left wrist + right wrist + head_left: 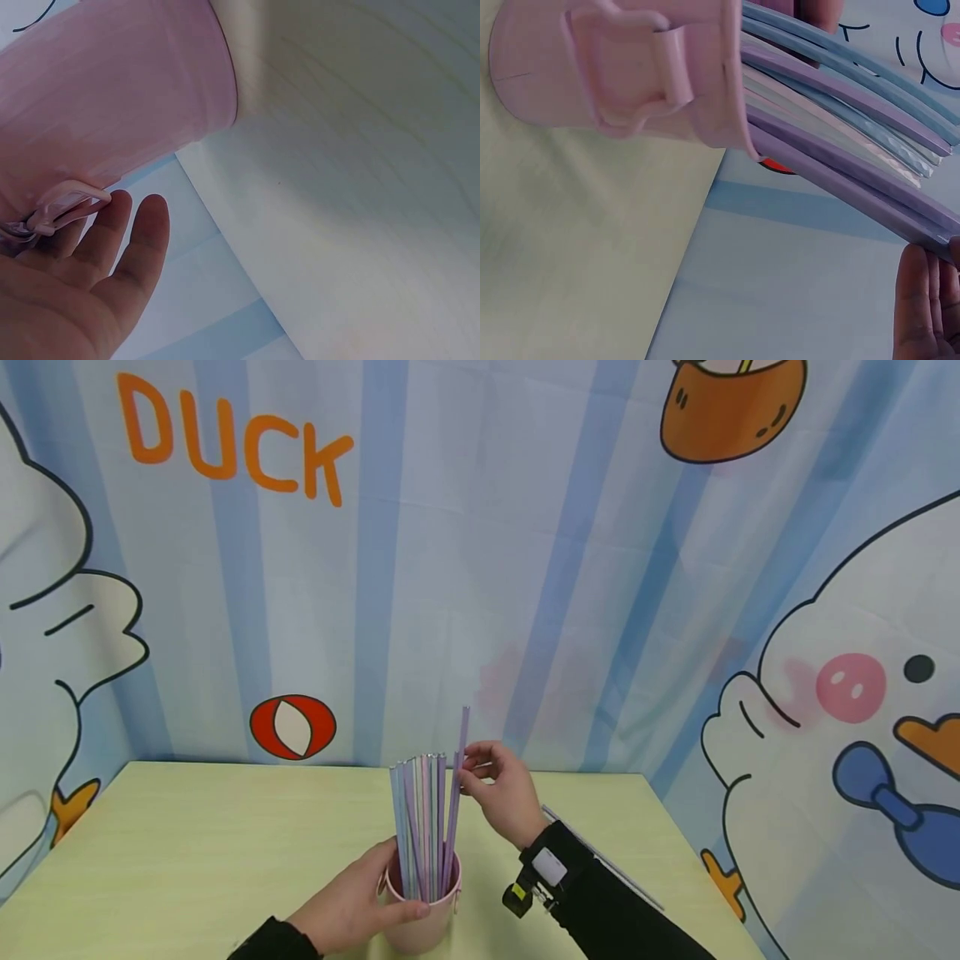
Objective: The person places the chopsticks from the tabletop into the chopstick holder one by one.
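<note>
Right hand (504, 793) pinching a slim purple straw (455, 802), I grip the pink bucket (420, 935) of pastel straws (420, 827) in my left hand (356, 897).

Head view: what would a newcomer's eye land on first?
Probably the big orange DUCK lettering at the upper left of the striped backdrop, along with the large white duck drawing on the right. Next, at the bottom centre, the pink bucket of pastel straws, gripped by the left hand. There the right hand pinches a purple straw that rises above the rest.
</note>
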{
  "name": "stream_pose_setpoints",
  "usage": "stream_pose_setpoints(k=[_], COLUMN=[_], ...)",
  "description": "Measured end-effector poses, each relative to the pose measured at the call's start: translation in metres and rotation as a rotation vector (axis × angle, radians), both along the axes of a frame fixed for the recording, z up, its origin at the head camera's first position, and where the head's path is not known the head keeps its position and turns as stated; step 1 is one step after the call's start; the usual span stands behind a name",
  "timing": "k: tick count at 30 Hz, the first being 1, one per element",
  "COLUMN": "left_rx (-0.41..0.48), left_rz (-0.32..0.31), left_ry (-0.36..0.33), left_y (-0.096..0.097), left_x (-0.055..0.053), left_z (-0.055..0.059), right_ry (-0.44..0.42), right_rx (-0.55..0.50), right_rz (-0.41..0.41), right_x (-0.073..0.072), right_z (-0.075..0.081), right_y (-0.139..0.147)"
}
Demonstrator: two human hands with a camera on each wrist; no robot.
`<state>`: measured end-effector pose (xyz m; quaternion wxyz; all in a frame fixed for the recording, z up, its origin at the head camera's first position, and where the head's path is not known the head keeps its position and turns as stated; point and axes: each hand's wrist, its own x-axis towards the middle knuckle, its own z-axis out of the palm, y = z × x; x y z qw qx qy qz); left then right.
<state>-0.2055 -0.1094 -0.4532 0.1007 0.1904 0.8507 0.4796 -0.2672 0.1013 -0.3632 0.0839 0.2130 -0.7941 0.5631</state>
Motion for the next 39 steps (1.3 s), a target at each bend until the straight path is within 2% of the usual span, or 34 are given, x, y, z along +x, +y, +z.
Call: stream_pose_setpoints(k=[2,5,10,16,25,32,39], left_rx=[0.006,0.011,0.014,0.026,0.024,0.022,0.015], left_rz=[-0.004,-0.006,-0.008,-0.008,-0.007,-0.015,-0.009], left_ry=[-0.003,-0.008,-0.006,-0.006,-0.003,0.022,0.025], left_y=[0.000,-0.001,-0.001,-0.001,0.002,0.001,0.000], left_x=[0.000,-0.001,-0.001,-0.002,-0.002,-0.001,-0.001], left_z=[0.000,0.000,-0.001,-0.001,-0.002,-0.002,-0.002], right_ry=[-0.009,-0.047,-0.054,-0.067,-0.075,-0.115,-0.105], right_rx=[0.017,0.025,0.072,0.118,0.130,0.166,0.185], right_rz=[0.007,0.018,0.027,0.040,0.058,0.072,0.074], right_x=[0.007,0.009,-0.003,0.000,0.004,0.008,0.010], right_z=[0.004,-0.001,-0.030,-0.042,-0.050,-0.054,-0.056], right_y=[-0.002,-0.003,0.003,0.007,0.011,0.013,0.017])
